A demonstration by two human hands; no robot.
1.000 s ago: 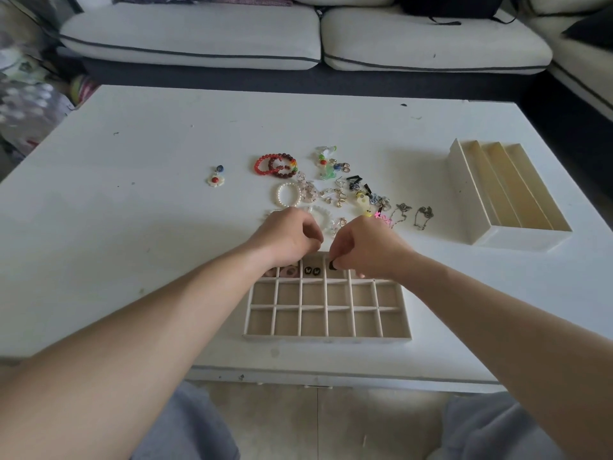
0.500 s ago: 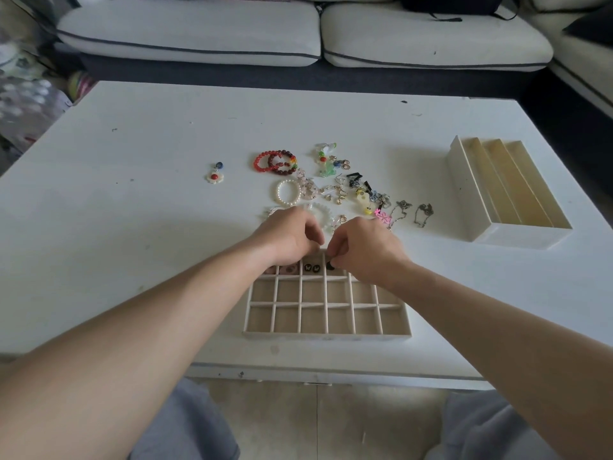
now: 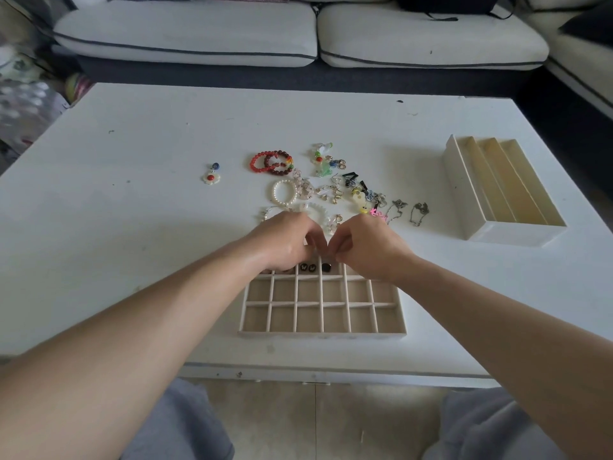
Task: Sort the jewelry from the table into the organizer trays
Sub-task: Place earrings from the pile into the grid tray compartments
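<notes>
At the near edge, grey trouser legs (image 3: 179,423) show below the white table (image 3: 99,260), and both bare forearms reach forward over it. Just past the table's front edge lies the grid tray (image 3: 321,334), a pale organizer of small square compartments; its two nearer rows hold nothing. In its far row, a pair of dark round earrings (image 3: 307,267) lies in one compartment and a black piece (image 3: 326,267) in the next one to the right.

Over that far row, the left hand (image 3: 288,244) and right hand (image 3: 368,247) meet. The left fingers (image 3: 311,242) are curled inward, and the right fingers (image 3: 338,249) are curled too, with the tips of both hands close together. Whether they pinch anything cannot be told, since it would be too small or hidden.

Just beyond the hands, loose jewelry is spread on the table: a pearl bracelet (image 3: 284,194), red bead bracelets (image 3: 272,162) farther back, a tangle of small earrings (image 3: 355,190) to the right, and two thin chains (image 3: 418,212) at the right end. A flower pendant (image 3: 211,177) lies apart to the left.

Well off to the right stands the long-slot tray (image 3: 464,194), its lengthwise channels bare. Behind the table runs a pale sofa (image 3: 185,34).
</notes>
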